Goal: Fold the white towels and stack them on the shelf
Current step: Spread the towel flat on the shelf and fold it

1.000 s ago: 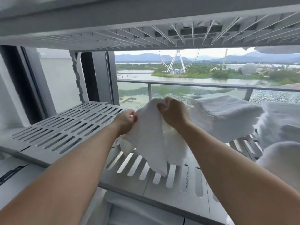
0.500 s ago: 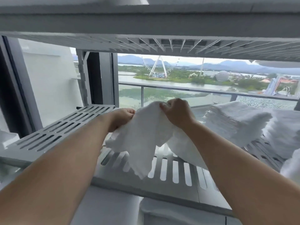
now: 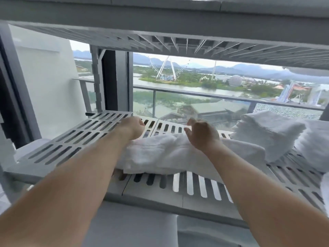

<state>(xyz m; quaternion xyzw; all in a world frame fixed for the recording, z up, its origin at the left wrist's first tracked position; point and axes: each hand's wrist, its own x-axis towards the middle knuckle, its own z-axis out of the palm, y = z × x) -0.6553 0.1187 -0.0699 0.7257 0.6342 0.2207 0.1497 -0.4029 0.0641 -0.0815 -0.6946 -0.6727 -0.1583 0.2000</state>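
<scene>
On the grey plastic shelf with long slots [image 3: 74,139], a soft white towel [image 3: 160,154] lies in a loose, lumpy heap. It sits in the middle of the shelf, close to the front edge. It is not folded flat; it looks bunched up.

What could go wrong? The front of the towel hangs right at the edge of the shelf. If a hand bumps it or tugs it forward, it may slide off and fall down. A bit of cloth could also sag into one of the slots and catch there when it gets pulled. And if the towel stays bunched, it will not stack well on the neat pile of folded white towels [image 3: 267,132] at the right side of the shelf. That pile could tip if something lumpy goes on top.

The left hand [image 3: 132,127] is just above the towel's back left part, with its fingers curled in. I cannot tell if it pinches any cloth. The right hand [image 3: 201,132] is just above the towel's top, a little right of the middle. Its fingers are loose and apart, and it holds nothing.
</scene>
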